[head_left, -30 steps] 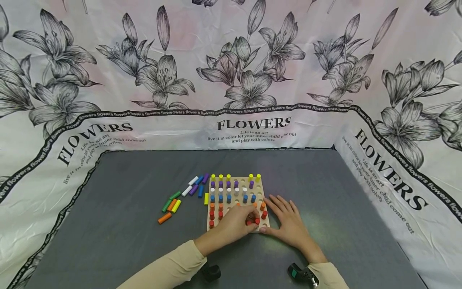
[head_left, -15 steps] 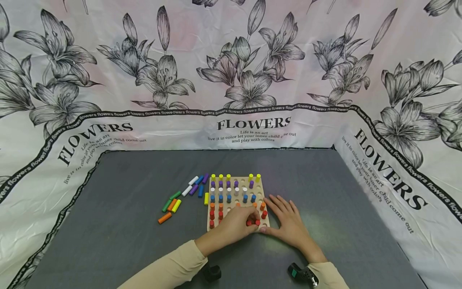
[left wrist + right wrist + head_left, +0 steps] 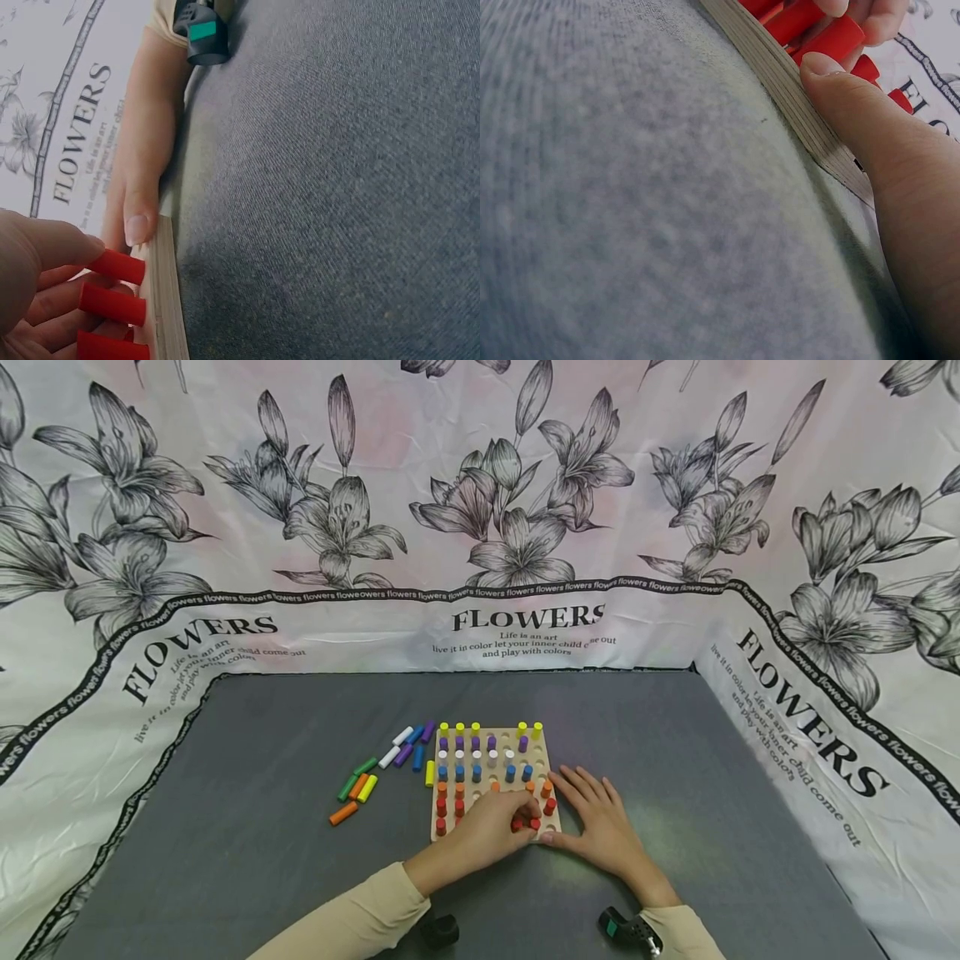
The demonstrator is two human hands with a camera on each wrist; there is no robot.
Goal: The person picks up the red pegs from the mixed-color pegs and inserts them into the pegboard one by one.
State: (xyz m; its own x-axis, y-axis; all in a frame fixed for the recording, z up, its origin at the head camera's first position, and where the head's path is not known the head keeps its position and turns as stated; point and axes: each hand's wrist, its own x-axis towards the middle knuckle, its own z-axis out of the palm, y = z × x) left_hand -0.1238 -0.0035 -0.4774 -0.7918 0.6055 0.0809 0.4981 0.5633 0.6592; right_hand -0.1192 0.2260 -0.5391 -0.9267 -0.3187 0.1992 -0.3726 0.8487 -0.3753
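On the table lies a wooden pegboard (image 3: 501, 735) with colored pegs standing in rows. My left hand (image 3: 487, 833) reaches over its front part and pinches a red peg (image 3: 118, 267) between thumb and fingers. That peg stands upright in the board's front row, near the right corner. More red pegs (image 3: 112, 304) stand in line beside it in the left wrist view. My right hand (image 3: 600, 827) lies with spread fingers along the board's right edge, its thumb (image 3: 840, 79) on the front corner. Part of the front rows is hidden under my left hand.
Left of the board lie loose pegs, among them green (image 3: 347, 788), orange (image 3: 343, 813), white (image 3: 388, 757) and purple (image 3: 403, 754) ones. A yellow peg (image 3: 430, 774) lies against the board's left edge. A printed flower cloth (image 3: 525, 635) borders the grey table (image 3: 300, 710).
The red peg in my left hand has sunk slightly lower into the board. My right hand keeps its place at the board's edge.
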